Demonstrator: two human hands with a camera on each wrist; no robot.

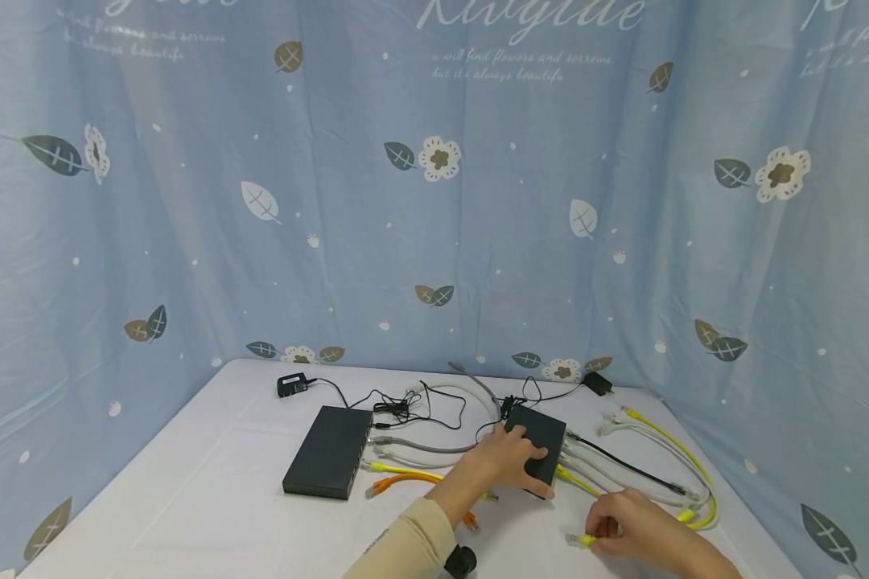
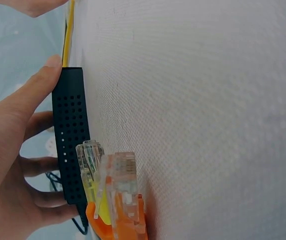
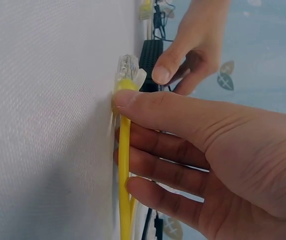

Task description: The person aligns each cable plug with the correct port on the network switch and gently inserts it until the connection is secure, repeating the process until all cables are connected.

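Observation:
My left hand (image 1: 505,460) rests spread over the right black network switch (image 1: 539,430), its thumb by one corner. In the left wrist view the switch's perforated side (image 2: 70,135) stands beside the fingers. With thumb and fingers my right hand (image 1: 633,524) pinches a yellow Ethernet cable (image 3: 125,165) just behind its clear plug (image 3: 128,65). That plug is apart from the switch, low over the table. Yellow, black and white cables run from the switch's right side. Below the left wrist lie an orange cable (image 1: 405,478) and another yellow cable.
A larger black network switch (image 1: 329,450) lies to the left. Behind are two power adapters, one (image 1: 292,384) at left and one (image 1: 597,383) at right, with thin tangled cords. A grey cable (image 1: 427,446) crosses between the switches. A black round object (image 1: 461,560) sits near the front edge.

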